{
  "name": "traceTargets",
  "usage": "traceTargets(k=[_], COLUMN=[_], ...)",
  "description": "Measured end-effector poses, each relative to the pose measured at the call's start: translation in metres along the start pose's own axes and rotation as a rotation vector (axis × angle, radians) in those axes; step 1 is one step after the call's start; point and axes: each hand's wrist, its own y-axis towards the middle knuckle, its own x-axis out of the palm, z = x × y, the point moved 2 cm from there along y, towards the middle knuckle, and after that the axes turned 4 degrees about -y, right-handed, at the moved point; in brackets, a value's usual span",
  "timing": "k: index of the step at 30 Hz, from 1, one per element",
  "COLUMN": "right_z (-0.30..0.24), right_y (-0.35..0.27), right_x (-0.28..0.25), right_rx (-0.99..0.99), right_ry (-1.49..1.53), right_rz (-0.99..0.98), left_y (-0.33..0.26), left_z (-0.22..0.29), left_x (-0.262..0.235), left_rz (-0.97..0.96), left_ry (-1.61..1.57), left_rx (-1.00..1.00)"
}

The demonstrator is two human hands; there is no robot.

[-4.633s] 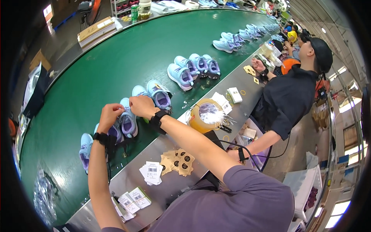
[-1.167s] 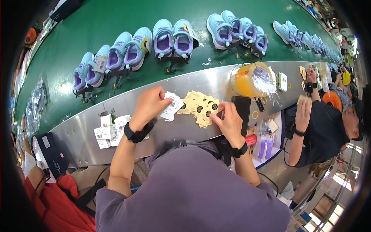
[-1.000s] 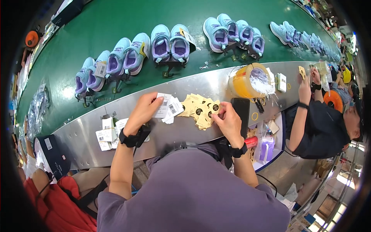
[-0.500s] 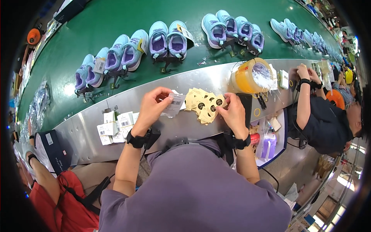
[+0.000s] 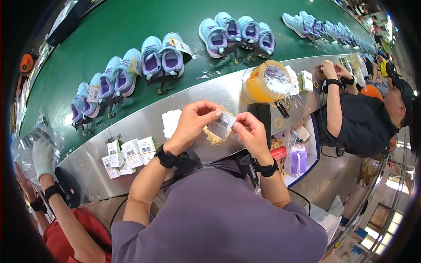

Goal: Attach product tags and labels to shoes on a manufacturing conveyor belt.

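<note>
A white barcode tag [image 5: 221, 122] is held up between my two hands. My left hand [image 5: 195, 125] pinches its upper left edge with thumb and forefinger. The fingers of my right hand [image 5: 251, 131] are closed at its right edge; whether a yellow card is also in them I cannot tell. Below and behind the tag lies a pile of yellow cards [image 5: 213, 138], partly hidden by the tag and my hands. Left of my left hand, loose white tags [image 5: 170, 123] lie on the metal ledge.
Banded tag bundles [image 5: 130, 152] lie at the left. A black phone [image 5: 260, 118], a large tape roll [image 5: 267, 83] and a black cutter [image 5: 281, 109] are at the right. Light-blue shoes [image 5: 151, 59] line the green belt [image 5: 175, 17]. Co-workers' hands work on both sides.
My hands have come together at the barcode tag; my right hand has left the pile, where it held a yellow card. The whole view has shifted. A co-worker's gloved hand now shows at left.
</note>
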Motion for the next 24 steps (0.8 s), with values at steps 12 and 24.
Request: traceTargets(k=[12,24], right_z=[-0.079,-0.143], right_y=[-0.081,-0.188], right_x=[-0.018,0.060], right_rx=[-0.766,-0.739], right_ry=[-1.339,-0.769], right_rz=[0.521,0.578], left_y=[-0.066,-0.176], left_z=[0.018,0.052], left_x=[0.015,0.069], left_rz=[-0.309,-0.403], left_ry=[0.164,0.446], left_rx=[0.311,0.772])
